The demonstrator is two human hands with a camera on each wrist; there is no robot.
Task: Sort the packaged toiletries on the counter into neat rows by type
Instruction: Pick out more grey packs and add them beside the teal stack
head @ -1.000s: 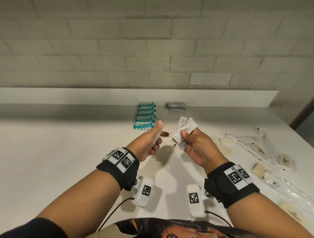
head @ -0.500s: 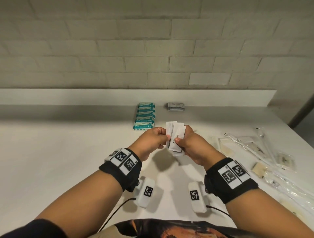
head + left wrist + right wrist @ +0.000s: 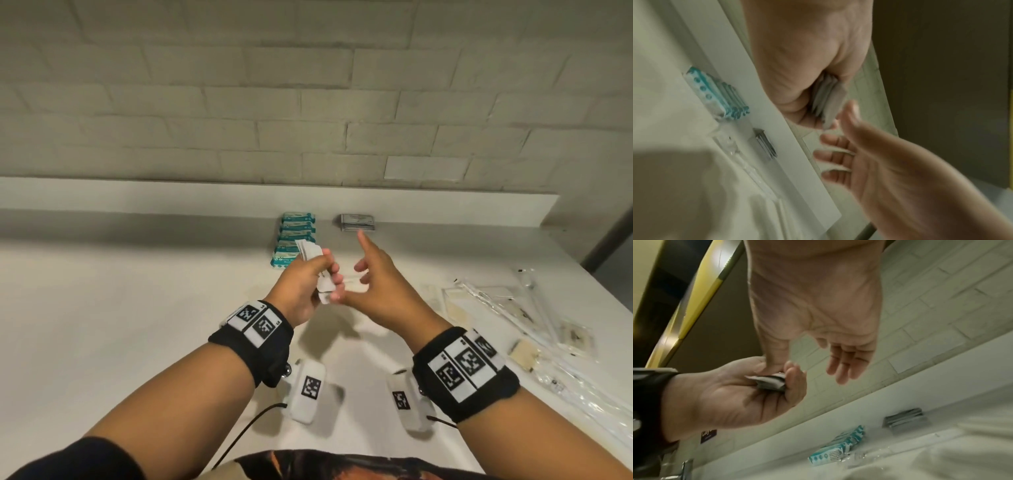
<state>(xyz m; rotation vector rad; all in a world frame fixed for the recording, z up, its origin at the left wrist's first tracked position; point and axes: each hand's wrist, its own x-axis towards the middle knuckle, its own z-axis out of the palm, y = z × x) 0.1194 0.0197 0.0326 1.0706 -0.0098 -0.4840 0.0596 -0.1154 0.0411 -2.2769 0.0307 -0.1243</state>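
**Left hand holds sachet stack; right hand free**

The left hand (image 3: pixel 301 284) grips a small stack of white sachets (image 3: pixel 308 250) above the counter (image 3: pixel 120 325). The thumb lies across the top of the stack and the curled fingers close under it. The wrist views show the same stack (image 3: pixel 769 382) edge-on, pinched between thumb and fingers (image 3: pixel 828 95).

The right hand (image 3: pixel 380 284) sits just beside the left, near the lower end of the stack. Its fingers are spread and loosely bent, the index finger points away from the body, and the palm holds nothing (image 3: pixel 818 313).

Beyond the left hand, a row of teal packets (image 3: pixel 294 240) lies on the counter, running toward the back ledge. The sachet stack overlaps the near end of this row in the head view. Just to the right of the row, by the ledge, lies a short pile of grey packets (image 3: pixel 357 222).

At the right side of the counter, well apart from both rows, lie unsorted clear-wrapped items (image 3: pixel 513 308), including long thin packs and small flat packs.
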